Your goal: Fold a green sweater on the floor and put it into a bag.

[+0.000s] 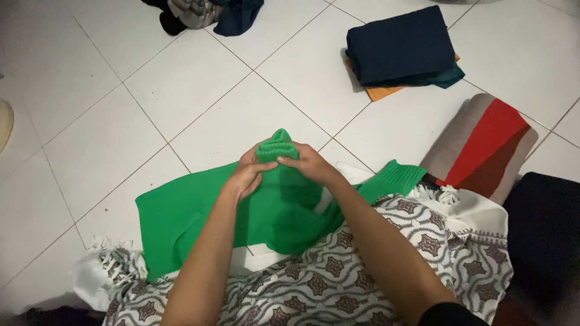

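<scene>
Gripping a bright green ribbed knit garment (181, 220) at its raised cuff-like end, the left hand (246, 175) and the right hand (305, 164) meet just above the middle of the view, fingers curled shut around the same bunched fold. That fold stands up between the two hands, its ribbed tip poking above the fingertips, while the rest of the green knit drops away beneath the wrists and spreads flat toward the left over the white tiled floor (90, 139). A second ribbed cuff of the same garment lies to the right of the right forearm, angled up toward the upper right. The fabric is an even, saturated green with fine vertical ribs and thicker ribbing at the cuffs, and it creases where it passes under the forearms. Its near edge rests on a white fringed cloth patterned with grey and brown star shapes (362, 271), which covers the lower part of the view. Farther off on the floor, well apart from the hands, sits a folded dark navy garment stacked on an orange one (402, 48). To the right lies a folded textile striped grey, red and brown (483, 148), and at the top edge a heap of dark clothes (205, 13).
</scene>
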